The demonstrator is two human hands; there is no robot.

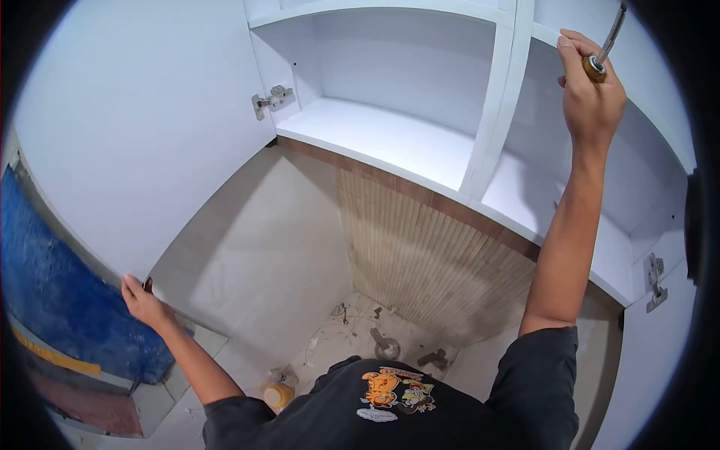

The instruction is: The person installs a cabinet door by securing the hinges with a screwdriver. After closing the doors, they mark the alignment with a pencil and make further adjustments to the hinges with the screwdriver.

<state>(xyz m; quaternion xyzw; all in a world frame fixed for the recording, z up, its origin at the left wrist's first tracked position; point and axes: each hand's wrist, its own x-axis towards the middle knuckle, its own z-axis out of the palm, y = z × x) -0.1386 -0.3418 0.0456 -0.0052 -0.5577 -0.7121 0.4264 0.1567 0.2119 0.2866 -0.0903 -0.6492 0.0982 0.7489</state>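
Plainly, the screwdriver [611, 37] juts from the curled right-hand fingers [582, 40].

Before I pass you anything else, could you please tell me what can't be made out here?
All in the head view:
Screwdriver-like tool: the right hand hides most of its handle; its tip is unclear at the dark top edge.
Dark object at the left hand: small and partly covered by the hand.
White cabinet: top cut off by the frame.
Shirt print: lettering too small.
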